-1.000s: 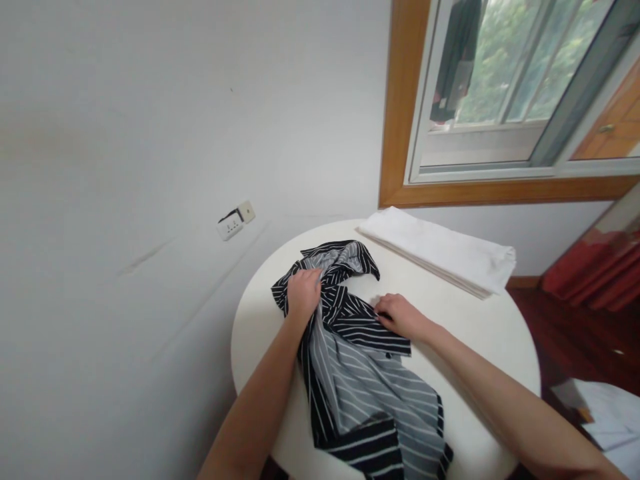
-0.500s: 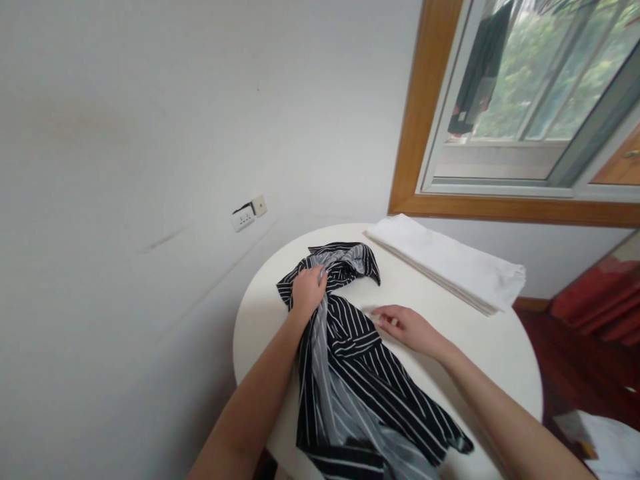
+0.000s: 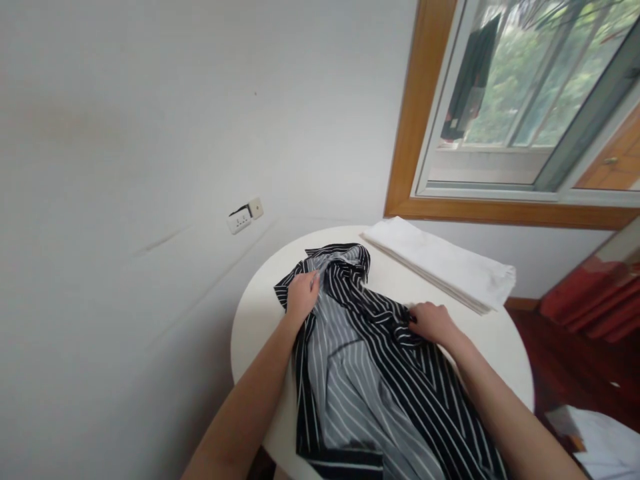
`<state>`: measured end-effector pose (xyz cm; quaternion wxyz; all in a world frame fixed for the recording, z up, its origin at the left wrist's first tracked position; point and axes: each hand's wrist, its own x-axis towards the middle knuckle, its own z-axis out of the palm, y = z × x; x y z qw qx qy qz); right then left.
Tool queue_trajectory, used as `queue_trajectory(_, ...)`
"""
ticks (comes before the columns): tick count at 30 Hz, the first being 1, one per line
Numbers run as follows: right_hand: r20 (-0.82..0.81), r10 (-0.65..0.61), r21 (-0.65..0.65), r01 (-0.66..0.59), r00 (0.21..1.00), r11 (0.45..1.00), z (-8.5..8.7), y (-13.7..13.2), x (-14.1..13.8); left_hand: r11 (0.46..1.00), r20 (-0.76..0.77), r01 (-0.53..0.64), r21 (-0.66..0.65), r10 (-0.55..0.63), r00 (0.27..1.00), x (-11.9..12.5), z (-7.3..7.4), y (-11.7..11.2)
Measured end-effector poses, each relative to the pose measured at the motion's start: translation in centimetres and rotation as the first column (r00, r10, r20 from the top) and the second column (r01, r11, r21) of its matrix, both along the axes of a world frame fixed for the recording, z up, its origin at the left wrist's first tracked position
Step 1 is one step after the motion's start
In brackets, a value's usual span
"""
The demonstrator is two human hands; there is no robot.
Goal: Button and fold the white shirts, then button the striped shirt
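A black shirt with white stripes [image 3: 400, 373] lies spread over the round white table [image 3: 255, 353], its grey inner side showing down the middle. My left hand [image 3: 302, 297] is closed on the cloth near the shirt's far end, by the collar. Over on the right, my right hand [image 3: 434, 323] grips the shirt's right edge, with the fabric bunched at its fingers. The tips of the right fingers are partly hidden in the folds. The shirt's near end runs out of the bottom of the view.
Folded white cloth [image 3: 440, 263] lies at the table's back right. A wall with a socket [image 3: 239, 221] stands close behind and left, and a wood-framed window [image 3: 400, 167] is behind. Red fabric [image 3: 595, 293] and a white item [image 3: 600, 440] are at the right.
My right hand has taken hold of the shirt's right edge and moved right, opening the shirt wider and baring more grey inside. My left hand stays near the collar.
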<state>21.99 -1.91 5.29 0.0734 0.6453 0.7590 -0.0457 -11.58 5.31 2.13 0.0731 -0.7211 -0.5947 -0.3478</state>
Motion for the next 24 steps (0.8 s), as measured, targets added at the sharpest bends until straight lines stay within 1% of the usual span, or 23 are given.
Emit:
queue_trajectory(1,0.023,-0.074,-0.058,0.075,0.997,0.995,0.2,0.1,1.5,1.0,-0.011,0.015,-0.011,-0.015,1.0,0.1,0.0,0.0)
queue_trajectory(2,0.04,-0.122,-0.091,0.125,0.992,0.988,0.5,0.2,2.8,0.999,-0.025,0.029,-0.027,-0.03,0.999,0.2,0.0,-0.1)
queue_trajectory(3,0.036,-0.14,-0.075,0.142,0.99,0.987,0.7,0.3,3.7,0.998,-0.044,0.04,-0.048,-0.043,0.998,0.5,0.0,-0.2)
queue_trajectory(5,-0.023,-0.119,0.036,0.12,0.993,0.992,1.0,0.7,4.3,0.994,-0.095,0.054,-0.097,-0.063,0.993,1.0,-0.1,-0.4)
queue_trajectory(7,-0.112,-0.045,0.171,0.063,0.993,0.983,1.1,1.5,3.2,0.988,-0.157,0.059,-0.143,-0.082,0.984,1.5,-0.3,-0.7)
queue_trajectory(9,-0.187,0.038,0.228,0.006,0.982,0.974,0.9,2.6,1.2,0.98,-0.218,0.065,-0.186,-0.106,0.97,1.9,-0.7,-0.9)
queue_trajectory(12,-0.237,0.085,0.192,-0.039,0.968,0.981,0.0,4.1,-1.9,0.968,-0.285,0.074,-0.241,-0.143,0.948,2.3,-1.2,-1.2)
queue_trajectory(14,-0.248,0.09,0.158,-0.051,0.964,0.986,-0.9,4.6,-3.0,0.962,-0.309,0.078,-0.26,-0.16,0.938,2.6,-1.4,-1.4)
queue_trajectory(15,-0.247,0.08,0.15,-0.044,0.966,0.988,-1.2,4.7,-3.2,0.96,-0.317,0.081,-0.266,-0.167,0.934,2.7,-1.4,-1.5)
queue_trajectory(17,-0.217,0.028,0.149,0.005,0.976,0.989,-1.7,4.6,-2.5,0.957,-0.324,0.087,-0.277,-0.179,0.929,2.9,-1.3,-1.6)
queue_trajectory(19,-0.144,-0.075,0.121,0.093,0.987,0.988,-1.7,4.3,-0.8,0.952,-0.321,0.091,-0.293,-0.188,0.928,3.1,-1.1,-1.7)
queue_trajectory(21,-0.057,-0.181,0.07,0.185,0.982,0.98,-1.3,4.0,1.5,0.944,-0.311,0.103,-0.314,-0.205,0.928,3.3,-0.9,-1.9)
queue_trajectory(24,0.001,-0.246,0.049,0.246,0.969,0.968,0.1,3.9,4.1,0.938,-0.3,0.144,-0.317,-0.243,0.923,4.0,-0.5,-2.1)
